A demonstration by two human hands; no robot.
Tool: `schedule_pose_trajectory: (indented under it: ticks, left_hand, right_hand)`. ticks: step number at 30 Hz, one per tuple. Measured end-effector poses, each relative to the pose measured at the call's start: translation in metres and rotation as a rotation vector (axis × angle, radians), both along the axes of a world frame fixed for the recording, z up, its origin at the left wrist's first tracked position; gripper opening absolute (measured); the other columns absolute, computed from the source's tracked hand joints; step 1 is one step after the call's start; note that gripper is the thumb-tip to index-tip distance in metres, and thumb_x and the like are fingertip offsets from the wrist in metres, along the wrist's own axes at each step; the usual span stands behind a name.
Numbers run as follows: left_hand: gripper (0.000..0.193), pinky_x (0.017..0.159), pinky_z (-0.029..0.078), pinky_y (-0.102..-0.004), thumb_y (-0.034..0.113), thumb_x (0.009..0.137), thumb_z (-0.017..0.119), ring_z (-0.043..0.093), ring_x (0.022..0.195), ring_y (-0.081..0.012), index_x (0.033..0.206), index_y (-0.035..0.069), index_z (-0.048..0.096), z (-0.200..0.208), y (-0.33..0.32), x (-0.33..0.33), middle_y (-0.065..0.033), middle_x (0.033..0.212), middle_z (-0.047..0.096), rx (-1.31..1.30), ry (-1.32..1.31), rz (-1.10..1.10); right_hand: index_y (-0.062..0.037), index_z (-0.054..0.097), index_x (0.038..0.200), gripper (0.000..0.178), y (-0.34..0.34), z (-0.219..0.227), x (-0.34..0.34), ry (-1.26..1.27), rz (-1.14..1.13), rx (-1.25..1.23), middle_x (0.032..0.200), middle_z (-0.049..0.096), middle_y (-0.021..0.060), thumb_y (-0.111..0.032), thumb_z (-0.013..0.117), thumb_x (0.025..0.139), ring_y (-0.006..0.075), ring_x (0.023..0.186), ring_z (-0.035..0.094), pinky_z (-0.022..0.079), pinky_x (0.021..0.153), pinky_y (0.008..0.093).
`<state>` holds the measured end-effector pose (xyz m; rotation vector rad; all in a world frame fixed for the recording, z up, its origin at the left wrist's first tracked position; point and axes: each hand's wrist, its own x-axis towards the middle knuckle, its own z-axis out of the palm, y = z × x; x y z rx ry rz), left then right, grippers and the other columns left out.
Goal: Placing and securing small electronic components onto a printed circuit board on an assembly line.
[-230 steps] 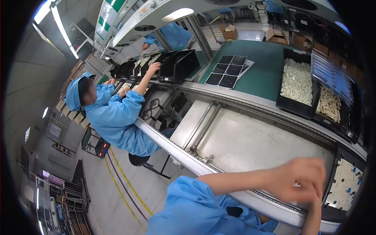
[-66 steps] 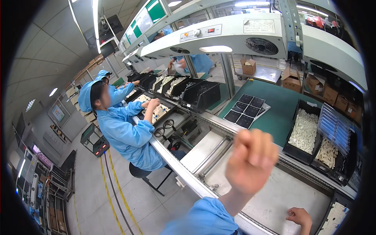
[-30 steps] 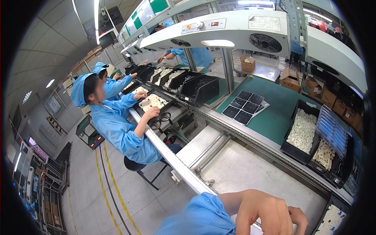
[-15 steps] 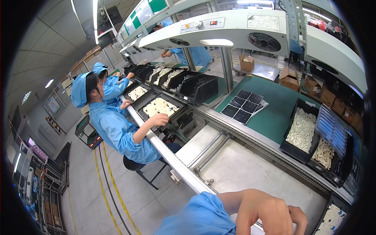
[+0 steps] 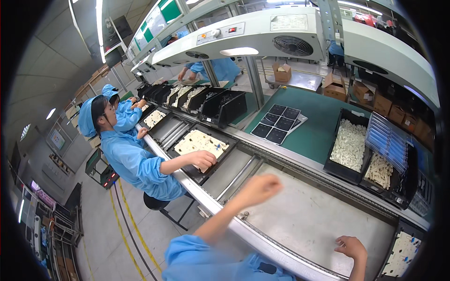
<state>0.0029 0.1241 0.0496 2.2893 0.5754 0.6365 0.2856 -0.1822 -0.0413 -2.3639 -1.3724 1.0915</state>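
Note:
My left hand point(image 5: 261, 188) is stretched out over the metal conveyor bed point(image 5: 300, 206), blurred, its fingers bent inward; whether they are closed on anything is unclear. Low on the right, my right hand point(image 5: 350, 247) hovers above the same bed with loosely curled fingers apart and nothing visible in them. Beyond my left hand, a black tray point(image 5: 228, 151) carries a cream-coloured panel point(image 5: 198, 142) with small dark and blue parts. A co-worker's hand point(image 5: 202, 159) is at its near edge. By my right hand, another cream panel point(image 5: 401, 253) sits in a black tray at the right rim.
Black bins of white pieces point(image 5: 349, 145) and cream sticks point(image 5: 378, 171) stand at right, with blue-filled clear packs point(image 5: 386, 140) above. Black square sheets point(image 5: 277, 122) lie on the green bench point(image 5: 311, 136). A lamp housing point(image 5: 253, 35) hangs overhead. A co-worker point(image 5: 126, 145) sits at left.
My left hand has moved up and left from the lower edge, out over the bed. My right hand shows more fully. The co-worker's tray has slid along the line toward me.

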Motion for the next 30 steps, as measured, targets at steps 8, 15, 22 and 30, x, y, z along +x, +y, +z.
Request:
schedule_pose_trajectory:
  ticks: [8, 15, 22, 30]
  left_hand:
    - [0.027, 0.074, 0.049, -0.0455, 0.023, 0.076, 0.065, 0.062, 0.087, -0.0352, 0.092, 0.003, 0.062, -0.085, 0.096, -0.139, -0.0169, 0.095, 0.064, 0.449, 0.508, 1.02]
    - [0.034, 0.074, 0.047, -0.0461, 0.032, 0.074, 0.07, 0.057, 0.087, -0.0371, 0.082, 0.0, 0.062, -0.097, 0.127, -0.181, -0.0187, 0.09, 0.059, 0.626, 0.752, 0.866]
    - [0.041, 0.07, 0.046, -0.0463, 0.037, 0.076, 0.067, 0.057, 0.077, -0.0376, 0.064, -0.001, 0.06, -0.099, 0.109, -0.151, -0.0196, 0.074, 0.06, 0.652, 0.703, 0.645]
    - [0.039, 0.062, 0.045, -0.0434, 0.034, 0.077, 0.068, 0.056, 0.07, -0.0344, 0.059, 0.001, 0.056, -0.058, -0.024, -0.053, -0.016, 0.067, 0.057, 0.416, 0.629, 0.076]
  right_hand:
    - [-0.0079, 0.064, 0.107, 0.04, -0.01, -0.008, -0.001, -0.062, 0.098, 0.044, 0.101, 0.066, 0.0124, -0.027, 0.07, 0.073, 0.0304, 0.095, 0.061, 0.048, 0.084, 0.0381]
    - [-0.0108, 0.06, 0.112, 0.039, 0.013, -0.01, -0.006, -0.072, 0.156, 0.039, 0.102, 0.065, 0.0122, -0.028, 0.066, 0.077, 0.0309, 0.099, 0.06, 0.047, 0.085, 0.0413]
    - [-0.0093, 0.064, 0.103, 0.029, 0.012, 0.019, 0.005, -0.031, -0.024, 0.363, 0.099, 0.065, 0.0105, -0.018, 0.068, 0.075, 0.0288, 0.087, 0.063, 0.05, 0.077, 0.0382]
    - [-0.0068, 0.064, 0.091, 0.018, 0.071, 0.062, 0.1, -0.556, -0.224, 0.792, 0.087, 0.061, 0.0102, -0.005, 0.064, 0.073, 0.0289, 0.089, 0.06, 0.049, 0.077, 0.0366]
